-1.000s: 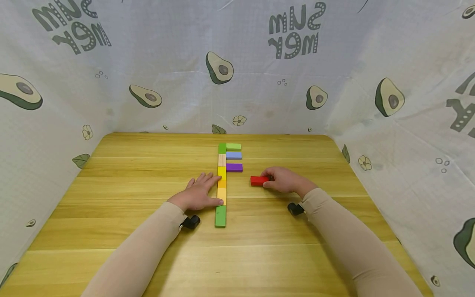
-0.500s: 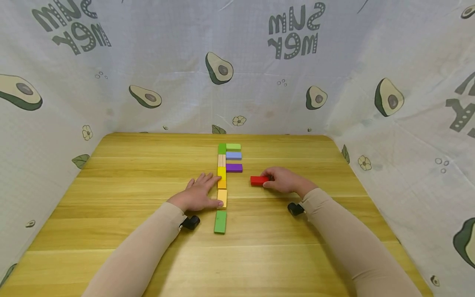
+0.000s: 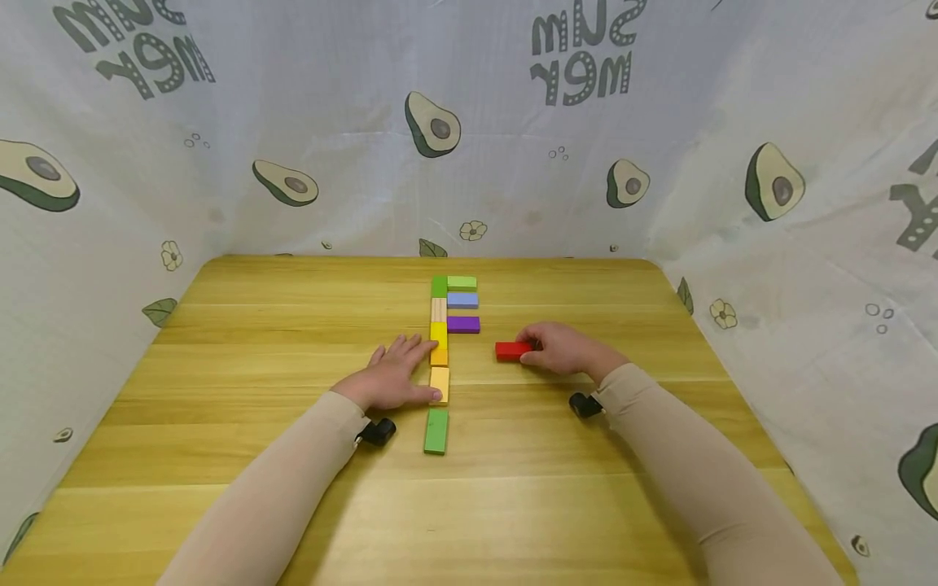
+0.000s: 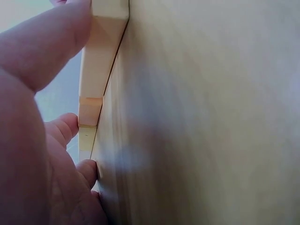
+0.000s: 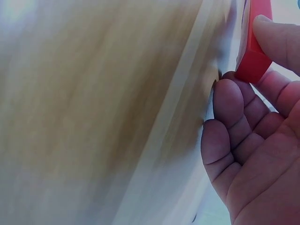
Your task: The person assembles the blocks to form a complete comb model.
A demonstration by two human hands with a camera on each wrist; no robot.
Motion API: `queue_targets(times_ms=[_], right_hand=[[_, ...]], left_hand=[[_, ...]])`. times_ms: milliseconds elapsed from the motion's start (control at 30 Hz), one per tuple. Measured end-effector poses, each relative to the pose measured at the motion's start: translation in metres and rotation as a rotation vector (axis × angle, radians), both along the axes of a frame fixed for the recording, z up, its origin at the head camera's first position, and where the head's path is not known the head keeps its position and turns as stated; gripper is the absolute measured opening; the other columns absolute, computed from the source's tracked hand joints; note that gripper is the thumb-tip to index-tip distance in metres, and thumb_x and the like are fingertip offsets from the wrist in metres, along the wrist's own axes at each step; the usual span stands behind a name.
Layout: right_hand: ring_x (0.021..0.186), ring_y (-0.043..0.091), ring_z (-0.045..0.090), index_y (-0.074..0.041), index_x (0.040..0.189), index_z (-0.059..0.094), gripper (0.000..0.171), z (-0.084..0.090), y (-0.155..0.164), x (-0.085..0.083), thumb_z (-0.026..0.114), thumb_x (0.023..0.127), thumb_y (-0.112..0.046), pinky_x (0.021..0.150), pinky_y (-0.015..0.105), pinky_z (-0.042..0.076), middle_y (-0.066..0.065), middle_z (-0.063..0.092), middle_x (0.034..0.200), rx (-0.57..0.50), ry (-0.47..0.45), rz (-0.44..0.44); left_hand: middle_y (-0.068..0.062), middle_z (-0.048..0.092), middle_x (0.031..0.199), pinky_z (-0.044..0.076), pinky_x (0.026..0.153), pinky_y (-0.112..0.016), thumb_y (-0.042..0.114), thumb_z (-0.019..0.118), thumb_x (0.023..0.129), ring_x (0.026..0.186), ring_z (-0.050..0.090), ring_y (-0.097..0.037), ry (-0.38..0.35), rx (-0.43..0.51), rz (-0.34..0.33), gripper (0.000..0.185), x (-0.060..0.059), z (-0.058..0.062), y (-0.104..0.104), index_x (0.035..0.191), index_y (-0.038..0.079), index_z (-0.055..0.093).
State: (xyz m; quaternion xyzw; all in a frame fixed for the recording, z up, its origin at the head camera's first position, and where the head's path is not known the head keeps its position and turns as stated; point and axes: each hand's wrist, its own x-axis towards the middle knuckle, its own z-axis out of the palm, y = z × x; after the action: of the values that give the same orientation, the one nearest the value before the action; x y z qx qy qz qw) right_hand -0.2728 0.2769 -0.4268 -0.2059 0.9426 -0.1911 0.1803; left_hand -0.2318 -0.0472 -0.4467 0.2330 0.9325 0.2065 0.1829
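My right hand pinches a red block between thumb and fingers, low over the table and apart from the row; the right wrist view shows the red block against the thumb. With fingers spread, my left hand lies beside the column of blocks. Its thumb touches the pale orange block, and a fingertip rests at the yellow block and orange block. Nearest me, a green block sits slightly askew, a small gap from the pale orange one.
Farther up the column come a plain wood block and a dark green block. Light green, blue and purple blocks jut rightward from it. A printed cloth surrounds the wooden table.
The pale orange and green blocks slid toward me, opening gaps below the orange block and between those two. Both hands look nearly still. The head view has tilted slightly down.
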Motion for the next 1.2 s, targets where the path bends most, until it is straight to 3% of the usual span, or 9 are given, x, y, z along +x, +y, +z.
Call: queue_targets(times_ms=[467,700,900,1067,1200], right_hand=[[0.085,0.016,0.052,-0.015,0.110,0.062,0.026,0.010,-0.026,0.005,0.063,0.088,-0.029,0.082,0.034,0.044,-0.003,0.060,0.096,0.040,0.008,0.059],[0.085,0.015,0.053,-0.016,0.108,0.062,0.024,0.011,-0.037,0.002,0.063,0.088,-0.029,0.084,0.033,0.045,-0.004,0.060,0.096,0.053,0.039,0.088],[0.085,0.015,0.053,-0.015,0.108,0.062,0.024,0.007,-0.047,-0.001,0.063,0.088,-0.028,0.083,0.033,0.045,-0.004,0.060,0.095,0.047,0.041,0.100],[0.084,0.015,0.053,-0.014,0.108,0.062,0.024,0.004,-0.052,-0.004,0.063,0.088,-0.027,0.081,0.032,0.045,-0.004,0.060,0.094,0.040,0.043,0.098],[0.083,0.015,0.052,-0.015,0.109,0.062,0.024,0.002,-0.055,-0.006,0.063,0.088,-0.027,0.080,0.032,0.045,-0.004,0.060,0.094,0.043,0.035,0.089]], left_hand=[[-0.003,0.004,0.157,-0.001,0.113,-0.055,0.068,0.052,0.079,0.144,-0.002,-0.028,-0.002,-0.010,-0.002,0.087,0.000,0.002,0.000,0.149,0.033,0.014],[-0.005,0.007,0.157,-0.001,0.113,-0.055,0.065,0.056,0.079,0.145,-0.001,-0.028,-0.013,0.049,0.002,0.086,-0.001,0.002,-0.001,0.148,0.030,0.019],[-0.003,0.003,0.158,-0.004,0.113,-0.055,0.067,0.067,0.068,0.144,-0.004,-0.027,-0.048,0.134,-0.013,0.096,0.000,-0.001,-0.006,0.146,0.037,0.020],[-0.002,-0.005,0.157,-0.005,0.112,-0.056,0.069,0.073,0.056,0.144,-0.006,-0.031,-0.098,0.090,-0.091,0.111,0.012,0.007,-0.005,0.147,0.039,0.016],[-0.003,-0.007,0.157,-0.006,0.111,-0.059,0.071,0.074,0.052,0.143,-0.007,-0.033,-0.099,0.043,-0.131,0.117,0.020,0.012,-0.003,0.147,0.038,0.015]])
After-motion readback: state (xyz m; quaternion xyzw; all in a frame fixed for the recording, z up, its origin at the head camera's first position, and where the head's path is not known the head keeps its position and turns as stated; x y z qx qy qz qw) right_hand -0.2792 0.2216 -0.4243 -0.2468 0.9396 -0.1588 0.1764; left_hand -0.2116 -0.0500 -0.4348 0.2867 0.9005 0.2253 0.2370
